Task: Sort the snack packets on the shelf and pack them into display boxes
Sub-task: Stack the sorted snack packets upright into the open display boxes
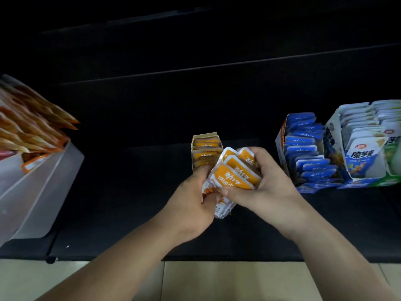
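A stack of orange-and-white snack packets (233,178) is held between both hands over the dark shelf. My left hand (195,198) grips the stack's left side and lower end. My right hand (262,179) curls round its right side, thumb on the front packet. Just behind the stack stands a narrow tan display box (206,136) with several matching orange packets upright inside; my left fingertips are close to its front.
To the right stand a box of blue packets (303,148) and a white-blue box of pale packets (360,148). A grey bin (43,192) with long orange packets sits at the left. The black shelf's front edge (217,257) meets a tiled floor below.
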Demonstrator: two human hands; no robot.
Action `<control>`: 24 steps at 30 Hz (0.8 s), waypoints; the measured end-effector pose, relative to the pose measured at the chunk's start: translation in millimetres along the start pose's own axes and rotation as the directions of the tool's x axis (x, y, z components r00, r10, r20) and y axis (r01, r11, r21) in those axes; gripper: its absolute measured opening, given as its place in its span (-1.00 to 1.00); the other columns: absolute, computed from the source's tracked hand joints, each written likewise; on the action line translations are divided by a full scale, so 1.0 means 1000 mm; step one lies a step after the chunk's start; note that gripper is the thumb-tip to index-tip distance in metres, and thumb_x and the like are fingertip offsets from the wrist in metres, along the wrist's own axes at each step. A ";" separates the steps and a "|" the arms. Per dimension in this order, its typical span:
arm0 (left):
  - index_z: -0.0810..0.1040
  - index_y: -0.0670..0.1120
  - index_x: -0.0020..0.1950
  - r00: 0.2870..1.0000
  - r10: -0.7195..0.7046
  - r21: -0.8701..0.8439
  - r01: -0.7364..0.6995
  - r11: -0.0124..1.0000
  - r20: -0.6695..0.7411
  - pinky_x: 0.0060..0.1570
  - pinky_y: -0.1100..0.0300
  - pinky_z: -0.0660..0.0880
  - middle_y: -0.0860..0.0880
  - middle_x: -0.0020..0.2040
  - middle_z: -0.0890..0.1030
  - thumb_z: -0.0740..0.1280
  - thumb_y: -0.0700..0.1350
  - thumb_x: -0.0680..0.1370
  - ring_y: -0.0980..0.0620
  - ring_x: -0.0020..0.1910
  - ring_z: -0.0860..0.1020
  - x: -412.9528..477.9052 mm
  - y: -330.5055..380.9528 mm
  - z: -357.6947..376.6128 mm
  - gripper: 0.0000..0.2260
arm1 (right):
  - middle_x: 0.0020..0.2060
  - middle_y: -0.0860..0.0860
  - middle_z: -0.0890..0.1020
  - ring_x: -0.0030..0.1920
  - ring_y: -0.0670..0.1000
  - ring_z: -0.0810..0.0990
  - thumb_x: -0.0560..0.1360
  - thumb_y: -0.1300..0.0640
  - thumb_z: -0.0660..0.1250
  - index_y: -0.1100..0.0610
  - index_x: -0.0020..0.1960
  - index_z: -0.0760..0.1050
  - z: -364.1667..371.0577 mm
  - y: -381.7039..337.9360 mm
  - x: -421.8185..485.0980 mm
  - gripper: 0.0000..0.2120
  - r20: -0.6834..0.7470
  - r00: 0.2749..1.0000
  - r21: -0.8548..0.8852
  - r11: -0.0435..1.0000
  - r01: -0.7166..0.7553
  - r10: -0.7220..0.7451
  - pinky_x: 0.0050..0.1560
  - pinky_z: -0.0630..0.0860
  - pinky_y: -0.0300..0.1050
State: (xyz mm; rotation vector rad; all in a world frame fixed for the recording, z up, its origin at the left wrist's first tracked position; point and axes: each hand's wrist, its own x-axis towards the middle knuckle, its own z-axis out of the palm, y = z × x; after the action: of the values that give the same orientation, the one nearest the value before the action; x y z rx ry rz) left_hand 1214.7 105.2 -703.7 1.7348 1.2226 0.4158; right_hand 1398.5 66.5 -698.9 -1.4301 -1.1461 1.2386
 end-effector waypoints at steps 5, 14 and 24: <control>0.38 0.20 0.40 0.999 0.034 0.091 -0.034 0.995 0.000 0.22 0.13 0.60 0.16 0.19 0.62 0.31 -0.15 0.67 0.22 0.19 0.60 -0.002 -0.001 0.007 -0.63 | 0.32 -0.18 0.46 0.24 -0.16 0.58 0.48 0.22 0.53 -0.52 0.51 0.04 0.004 -0.007 0.000 -0.01 0.108 0.992 -0.215 0.973 0.081 -0.059 0.15 0.64 -0.15; 0.47 0.25 0.41 0.994 0.107 0.058 -0.108 0.993 0.021 0.07 0.29 0.59 0.26 0.20 0.60 0.36 -0.24 0.59 0.26 0.19 0.59 0.005 -0.011 -0.012 -0.50 | -0.05 -0.18 0.66 -0.02 -0.08 0.72 0.43 0.42 0.52 -0.22 0.37 0.42 -0.005 -0.001 0.002 -0.26 -0.074 0.988 0.019 0.990 0.140 -0.138 -0.10 0.68 -0.19; 0.36 0.17 0.55 0.990 0.138 0.402 -0.109 0.909 -0.043 0.33 0.22 0.47 0.27 0.30 0.37 0.49 0.09 0.52 0.25 0.29 0.41 0.012 -0.048 -0.001 -0.38 | 0.22 -0.25 0.51 0.24 -0.12 0.62 0.48 0.36 0.51 -0.19 0.52 0.29 -0.020 0.002 0.008 -0.20 -0.164 0.936 -0.122 0.948 0.293 -0.310 0.02 0.65 -0.26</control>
State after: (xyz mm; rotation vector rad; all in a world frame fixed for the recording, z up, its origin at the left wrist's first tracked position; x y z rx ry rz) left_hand 1192.9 119.0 -746.4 2.1716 1.3186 0.3172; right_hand 1418.9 72.8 -699.8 -1.3454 -1.2569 0.8311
